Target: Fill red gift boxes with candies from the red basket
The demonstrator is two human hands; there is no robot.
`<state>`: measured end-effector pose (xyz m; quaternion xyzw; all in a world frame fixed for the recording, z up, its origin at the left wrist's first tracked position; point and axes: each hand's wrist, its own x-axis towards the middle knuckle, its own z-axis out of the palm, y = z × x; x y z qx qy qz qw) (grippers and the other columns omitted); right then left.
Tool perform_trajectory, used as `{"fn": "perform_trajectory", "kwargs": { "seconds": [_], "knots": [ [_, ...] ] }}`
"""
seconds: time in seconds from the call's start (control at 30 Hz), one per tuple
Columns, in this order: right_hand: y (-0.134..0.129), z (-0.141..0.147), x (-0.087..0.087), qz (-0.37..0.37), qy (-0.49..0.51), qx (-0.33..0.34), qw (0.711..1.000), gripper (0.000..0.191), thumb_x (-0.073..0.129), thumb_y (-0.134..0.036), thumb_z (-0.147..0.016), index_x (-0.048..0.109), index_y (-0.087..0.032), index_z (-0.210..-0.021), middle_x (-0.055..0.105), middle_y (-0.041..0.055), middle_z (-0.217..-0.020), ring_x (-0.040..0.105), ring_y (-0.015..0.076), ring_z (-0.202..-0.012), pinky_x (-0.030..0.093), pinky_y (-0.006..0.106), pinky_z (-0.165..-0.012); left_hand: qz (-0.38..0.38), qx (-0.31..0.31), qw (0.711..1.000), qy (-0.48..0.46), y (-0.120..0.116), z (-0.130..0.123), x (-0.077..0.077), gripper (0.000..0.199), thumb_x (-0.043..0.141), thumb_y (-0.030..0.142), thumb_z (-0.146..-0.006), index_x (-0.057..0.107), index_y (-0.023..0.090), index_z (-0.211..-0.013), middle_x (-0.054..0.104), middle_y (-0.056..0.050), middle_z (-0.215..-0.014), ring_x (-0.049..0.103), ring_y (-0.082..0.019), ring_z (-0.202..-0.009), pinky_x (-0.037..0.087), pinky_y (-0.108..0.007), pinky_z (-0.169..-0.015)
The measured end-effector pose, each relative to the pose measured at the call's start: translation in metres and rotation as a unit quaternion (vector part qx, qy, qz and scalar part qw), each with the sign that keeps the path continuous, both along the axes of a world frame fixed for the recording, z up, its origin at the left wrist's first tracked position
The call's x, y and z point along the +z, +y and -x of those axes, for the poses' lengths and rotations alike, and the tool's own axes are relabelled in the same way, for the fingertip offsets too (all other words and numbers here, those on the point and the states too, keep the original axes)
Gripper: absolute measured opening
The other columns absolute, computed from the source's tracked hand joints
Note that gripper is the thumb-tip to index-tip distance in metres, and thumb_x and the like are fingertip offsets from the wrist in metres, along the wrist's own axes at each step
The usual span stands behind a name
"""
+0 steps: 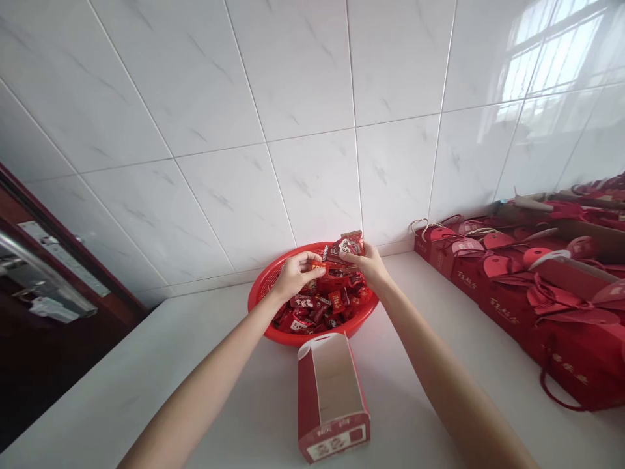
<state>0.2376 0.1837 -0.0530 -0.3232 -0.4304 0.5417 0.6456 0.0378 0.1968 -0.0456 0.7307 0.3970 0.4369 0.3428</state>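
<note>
A round red plastic basket [257, 317] stands against the tiled wall, heaped with small wrapped candies [319, 309] in red and dark wrappers. Over its left part, my left hand [293, 277] pinches a small red-wrapped candy [318, 267] between thumb and fingers. At the basket's far right side, my right hand [367, 264] is closed on several red and brown candy packets [351, 243], held up above the heap. Just in front of the basket lies a red and white cardboard box [336, 384], its long open side facing up and its inside pale.
Along the right side of the white counter [209, 365] stand rows of red gift boxes [502, 312] with cord handles. White marbled tiles [312, 182] rise behind. A dark red door [43, 306] with a metal handle is at the left.
</note>
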Motion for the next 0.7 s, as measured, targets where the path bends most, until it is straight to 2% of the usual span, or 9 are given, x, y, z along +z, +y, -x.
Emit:
{"fn": "perform_trajectory", "kwargs": {
  "seconds": [0.17, 0.3, 0.5, 0.7],
  "knots": [
    [-0.001, 0.000, 0.001, 0.019, -0.023, 0.015, 0.999, 0.043, 0.086, -0.030, -0.049, 0.065, -0.019, -0.085, 0.073, 0.0017, -0.078, 0.070, 0.0201, -0.068, 0.058, 0.031, -0.058, 0.015, -0.046, 0.998, -0.051, -0.002, -0.006, 0.002, 0.044, 0.082, 0.041, -0.068, 0.071, 0.016, -0.103, 0.073, -0.010, -0.114, 0.069, -0.025, -0.103, 0.055, -0.040, -0.093],
    [-0.003, 0.001, 0.001, 0.015, -0.034, 0.047, 0.998, 0.041, 0.086, -0.031, -0.053, 0.067, -0.019, -0.087, 0.073, 0.0020, -0.079, 0.069, 0.0197, -0.069, 0.060, 0.031, -0.060, 0.015, -0.021, 0.999, -0.040, -0.004, -0.008, 0.001, 0.044, 0.082, 0.040, -0.069, 0.071, 0.017, -0.105, 0.072, -0.010, -0.119, 0.070, -0.025, -0.101, 0.056, -0.041, -0.092],
    [-0.001, 0.000, -0.005, -0.026, -0.061, 0.065, 0.996, 0.043, 0.088, -0.036, -0.056, 0.067, -0.019, -0.089, 0.073, 0.0014, -0.082, 0.069, 0.0194, -0.073, 0.059, 0.031, -0.066, 0.022, 0.014, 0.998, -0.052, -0.005, -0.007, 0.004, 0.044, 0.086, 0.038, -0.062, 0.071, 0.014, -0.096, 0.075, -0.009, -0.103, 0.071, -0.023, -0.091, 0.057, -0.039, -0.087],
    [-0.004, -0.001, -0.004, -0.018, -0.110, 0.087, 0.990, 0.047, 0.088, -0.032, -0.053, 0.066, -0.019, -0.092, 0.071, 0.0005, -0.080, 0.066, 0.0194, -0.070, 0.056, 0.029, -0.057, 0.014, 0.031, 0.998, -0.060, -0.019, -0.009, 0.008, 0.037, 0.085, 0.035, -0.061, 0.071, 0.015, -0.090, 0.075, -0.006, -0.088, 0.072, -0.021, -0.082, 0.058, -0.034, -0.078]
  ]
}}
